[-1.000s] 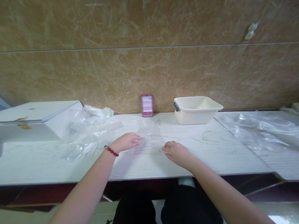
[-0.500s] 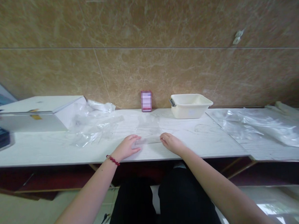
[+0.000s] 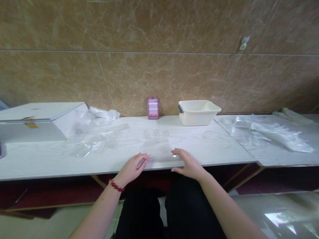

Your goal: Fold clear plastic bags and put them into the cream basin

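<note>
A thin clear plastic bag (image 3: 157,142) lies flat on the white tabletop in front of me, its near end close to the table's front edge. At its left near corner, my left hand (image 3: 133,166) has thumb and fingertips brought close together on the film. My right hand (image 3: 188,163) is at the opposite corner. Its fingertips touch the bag's edge, while the thumb is spread away near the table's front edge. The bag's see-through outline is faint. A red bead bracelet (image 3: 116,185) circles my left wrist.
A cream plastic bin (image 3: 198,119) stands at the back, right of a phone-like object (image 3: 153,108) leaning on the wall. Loose clear plastic bags (image 3: 97,134) lie beside a white box (image 3: 42,130) on the left. More plastic bags (image 3: 277,131) lie on the right.
Both hands and the clear bag have moved toward me, nearer the table's front edge. My left thumb and fingers have drawn closer together; my right thumb has spread away from its fingers.
</note>
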Demonstrator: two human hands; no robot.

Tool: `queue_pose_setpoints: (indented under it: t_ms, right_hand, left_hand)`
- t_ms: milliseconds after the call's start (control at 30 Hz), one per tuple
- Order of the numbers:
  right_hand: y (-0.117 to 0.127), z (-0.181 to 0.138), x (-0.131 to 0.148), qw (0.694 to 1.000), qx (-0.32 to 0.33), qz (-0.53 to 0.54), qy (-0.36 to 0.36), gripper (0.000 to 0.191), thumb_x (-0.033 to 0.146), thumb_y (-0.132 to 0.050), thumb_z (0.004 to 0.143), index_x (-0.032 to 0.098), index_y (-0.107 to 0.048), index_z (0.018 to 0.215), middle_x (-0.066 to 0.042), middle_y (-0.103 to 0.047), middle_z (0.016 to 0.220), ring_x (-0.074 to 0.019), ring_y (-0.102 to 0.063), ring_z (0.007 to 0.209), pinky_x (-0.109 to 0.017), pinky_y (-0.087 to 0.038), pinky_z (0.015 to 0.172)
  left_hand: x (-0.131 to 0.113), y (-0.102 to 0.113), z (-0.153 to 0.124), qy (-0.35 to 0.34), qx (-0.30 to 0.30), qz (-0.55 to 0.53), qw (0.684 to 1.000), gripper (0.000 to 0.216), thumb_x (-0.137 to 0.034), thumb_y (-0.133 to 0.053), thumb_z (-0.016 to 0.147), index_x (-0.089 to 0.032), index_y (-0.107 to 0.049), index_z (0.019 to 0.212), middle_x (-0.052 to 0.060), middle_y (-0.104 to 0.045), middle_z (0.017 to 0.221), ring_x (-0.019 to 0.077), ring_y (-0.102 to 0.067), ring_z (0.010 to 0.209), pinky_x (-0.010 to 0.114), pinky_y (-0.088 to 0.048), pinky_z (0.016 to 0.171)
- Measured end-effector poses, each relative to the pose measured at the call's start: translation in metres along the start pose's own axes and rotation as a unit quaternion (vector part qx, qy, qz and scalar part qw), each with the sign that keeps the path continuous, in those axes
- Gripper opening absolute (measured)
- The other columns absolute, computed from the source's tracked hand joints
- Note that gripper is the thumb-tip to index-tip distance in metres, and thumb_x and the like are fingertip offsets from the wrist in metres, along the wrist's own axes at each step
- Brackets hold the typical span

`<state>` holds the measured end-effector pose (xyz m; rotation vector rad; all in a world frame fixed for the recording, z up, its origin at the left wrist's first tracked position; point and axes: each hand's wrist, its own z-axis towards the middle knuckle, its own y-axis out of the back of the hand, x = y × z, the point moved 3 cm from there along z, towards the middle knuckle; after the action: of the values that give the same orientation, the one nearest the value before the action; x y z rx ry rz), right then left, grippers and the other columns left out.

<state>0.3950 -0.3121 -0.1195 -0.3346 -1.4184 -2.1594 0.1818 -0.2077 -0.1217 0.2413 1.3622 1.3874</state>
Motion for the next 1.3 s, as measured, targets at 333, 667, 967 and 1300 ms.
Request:
queue_pose_setpoints:
  t_ms: [333, 667, 967, 1300]
  right_hand:
    - [-0.004, 0.026, -0.013, 0.992, 0.109, -0.017, 0.059, 0.034, 0.028, -0.047, 0.075, 0.022, -0.049, 0.108, -0.003, -0.052, 0.112, -0.0153, -0.039, 0.111, -0.030, -0.031, 0.093]
    - [-0.011, 0.054, -0.023, 0.992, 0.103, 0.003, -0.078, 0.021, 0.020, -0.040, 0.076, 0.018, -0.057, 0.088, -0.001, -0.060, 0.071, -0.0100, -0.053, 0.063, -0.019, -0.037, 0.058]
    - [-0.022, 0.098, -0.054, 0.971, 0.009, -0.043, -0.234, 0.015, 0.028, -0.047, 0.069, 0.016, -0.056, 0.070, -0.002, -0.057, 0.066, -0.0090, -0.047, 0.060, -0.019, -0.033, 0.055]
    - [-0.022, 0.113, -0.062, 0.937, 0.013, -0.023, -0.349, 0.015, 0.031, -0.048, 0.066, 0.018, -0.056, 0.065, -0.001, -0.058, 0.064, -0.0105, -0.049, 0.060, -0.020, -0.032, 0.052]
  left_hand:
    - [-0.010, 0.014, -0.005, 0.032, 0.076, -0.053, 0.995, 0.023, -0.031, -0.032, 0.082, -0.020, -0.050, 0.093, 0.003, -0.058, 0.093, 0.0147, -0.054, 0.087, 0.027, -0.039, 0.078]
    - [0.022, 0.020, 0.035, 0.174, -0.074, -0.278, 0.942, 0.021, -0.038, -0.039, 0.078, -0.018, -0.040, 0.082, 0.006, -0.063, 0.080, 0.0172, -0.060, 0.078, 0.034, -0.044, 0.073]
    - [0.068, 0.007, 0.094, 0.267, -0.139, -0.150, 0.942, 0.017, -0.030, -0.044, 0.072, -0.016, -0.050, 0.079, 0.006, -0.064, 0.077, 0.0167, -0.060, 0.075, 0.031, -0.043, 0.071]
    - [0.089, -0.009, 0.107, 0.323, -0.169, -0.098, 0.926, 0.022, -0.028, -0.050, 0.063, -0.015, -0.061, 0.076, 0.005, -0.062, 0.076, 0.0167, -0.056, 0.070, 0.025, -0.041, 0.061]
